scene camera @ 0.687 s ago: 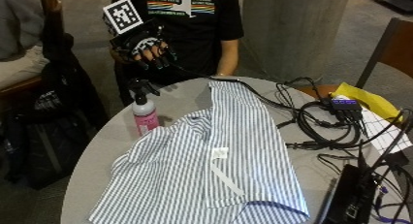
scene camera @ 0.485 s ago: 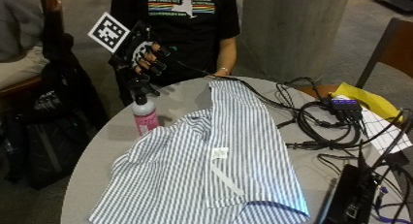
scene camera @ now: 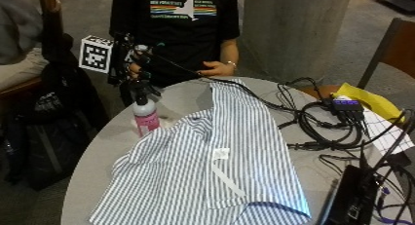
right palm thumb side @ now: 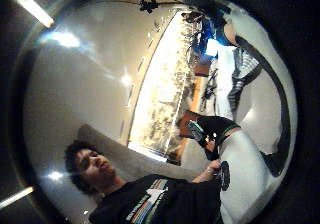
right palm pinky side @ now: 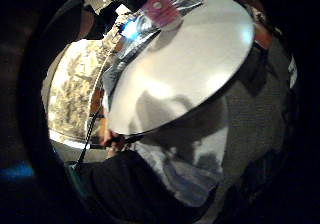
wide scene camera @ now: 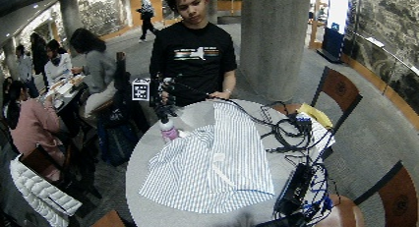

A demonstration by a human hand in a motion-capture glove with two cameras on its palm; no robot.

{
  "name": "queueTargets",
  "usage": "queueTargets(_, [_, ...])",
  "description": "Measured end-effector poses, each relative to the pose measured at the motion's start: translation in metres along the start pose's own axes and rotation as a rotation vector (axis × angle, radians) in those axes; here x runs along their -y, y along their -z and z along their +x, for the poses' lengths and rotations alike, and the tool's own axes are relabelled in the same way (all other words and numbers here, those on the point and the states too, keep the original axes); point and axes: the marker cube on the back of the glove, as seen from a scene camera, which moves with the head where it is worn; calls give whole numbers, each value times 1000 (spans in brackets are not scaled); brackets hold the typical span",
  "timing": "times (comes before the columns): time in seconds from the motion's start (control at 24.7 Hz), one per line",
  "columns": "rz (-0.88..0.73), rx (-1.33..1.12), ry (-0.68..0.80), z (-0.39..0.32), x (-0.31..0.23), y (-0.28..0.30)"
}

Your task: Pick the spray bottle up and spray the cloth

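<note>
One striped cloth (scene camera: 207,171), a blue-and-white shirt, is lying spread across the near and middle part of the round grey table (scene camera: 103,142), with a small white label (scene camera: 221,153) showing near its middle; any writing on the label is too small to read. Just beside the shirt's far left edge, the spray bottle (scene camera: 146,117) is standing upright on the table, pink-bodied with a black trigger head (scene camera: 138,90); its label cannot be read either. Directly above the bottle's head, the gloved right hand (scene camera: 133,64) is hovering without touching it, and whether its fingers are straight or curled cannot be told from these views. In the little finger side palm view the table (right palm pinky side: 190,59) is filling much of the picture, with the pink bottle (right palm pinky side: 161,7) at its far edge beside the cloth (right palm pinky side: 135,29).

Off to the right of the shirt, a tangle of black cables (scene camera: 324,122) is running across the table to a small hub (scene camera: 347,105), with a yellow sheet (scene camera: 366,98) lying behind it. Behind the table the person is standing in a black T-shirt (scene camera: 185,25) bearing a rainbow-striped graphic with a white shape; the bare left hand (scene camera: 217,67) is resting at the table's far edge. Farther back, a round concrete column (scene camera: 292,30) is rising from a carpeted floor, and wooden chairs (wide scene camera: 337,92) are standing around the table.
</note>
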Motion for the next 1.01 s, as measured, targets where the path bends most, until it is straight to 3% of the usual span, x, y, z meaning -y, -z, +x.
queueTargets(0.32, [43,-36,-11,11,8,7])
queueTargets(0.73, [138,-93,-99,42,79,9])
queueTargets(1.01, [108,-84,-141,60,120,1])
